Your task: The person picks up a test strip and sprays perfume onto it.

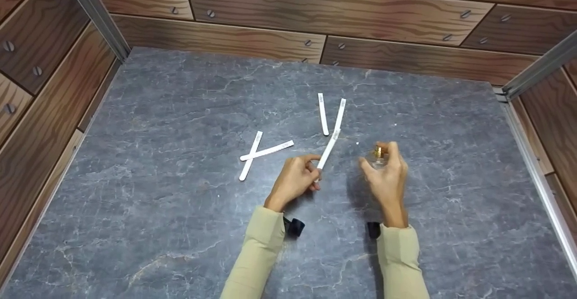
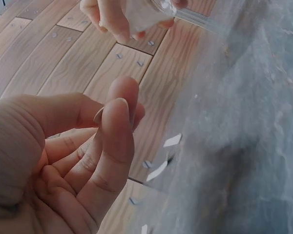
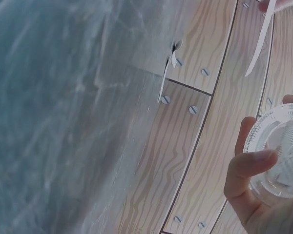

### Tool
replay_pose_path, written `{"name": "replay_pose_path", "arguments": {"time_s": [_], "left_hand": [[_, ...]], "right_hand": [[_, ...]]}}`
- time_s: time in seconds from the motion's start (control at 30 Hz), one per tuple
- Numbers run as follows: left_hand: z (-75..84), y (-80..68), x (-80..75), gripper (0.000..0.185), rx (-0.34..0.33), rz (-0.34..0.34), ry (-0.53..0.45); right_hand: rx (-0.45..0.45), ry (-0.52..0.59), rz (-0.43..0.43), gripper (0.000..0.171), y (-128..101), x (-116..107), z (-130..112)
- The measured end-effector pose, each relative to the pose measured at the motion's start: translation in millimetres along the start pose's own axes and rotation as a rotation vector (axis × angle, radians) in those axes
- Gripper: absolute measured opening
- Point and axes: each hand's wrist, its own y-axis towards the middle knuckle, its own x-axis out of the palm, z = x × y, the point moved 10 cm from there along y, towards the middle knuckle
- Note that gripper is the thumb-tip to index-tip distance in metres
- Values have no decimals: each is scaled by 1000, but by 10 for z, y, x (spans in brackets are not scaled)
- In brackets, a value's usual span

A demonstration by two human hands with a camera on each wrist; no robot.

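My left hand (image 1: 311,169) pinches the lower end of a white paper strip (image 1: 328,151) between thumb and forefinger; the strip slants up and to the right above the grey marble-look table (image 1: 171,109). My right hand (image 1: 383,166) grips a small clear glass bottle (image 1: 377,157) with a gold top, its forefinger resting on the top. The bottle faces the strip from a short distance to the right. In the right wrist view the bottle's round clear base (image 3: 279,155) shows against the palm, with the held strip (image 3: 261,41) beyond. In the left wrist view the left hand (image 2: 115,119) hides its strip.
Two white strips lie crossed (image 1: 263,152) left of my hands, and two more (image 1: 322,114) (image 1: 340,114) lie side by side behind the held one. Wood-pattern walls (image 1: 315,15) with metal corner posts (image 1: 97,12) enclose the table on three sides.
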Motion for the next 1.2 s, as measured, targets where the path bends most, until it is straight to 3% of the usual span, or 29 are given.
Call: {"name": "replay_pose_path", "arguments": {"time_s": [0.3, 0.5, 0.83, 1.2], "left_hand": [[-55, 163, -254, 26, 6, 154, 45], [-99, 348, -310, 33, -27, 160, 6], [-224, 589, -430, 23, -166, 219, -155], [-382, 780, -463, 29, -278, 229, -183]], "right_hand": [[1, -15, 8, 41, 6, -2, -10], [8, 9, -9, 38, 18, 0, 0], [-5, 56, 1, 39, 18, -8, 15], [-1, 47, -14, 40, -6, 10, 20]]}}
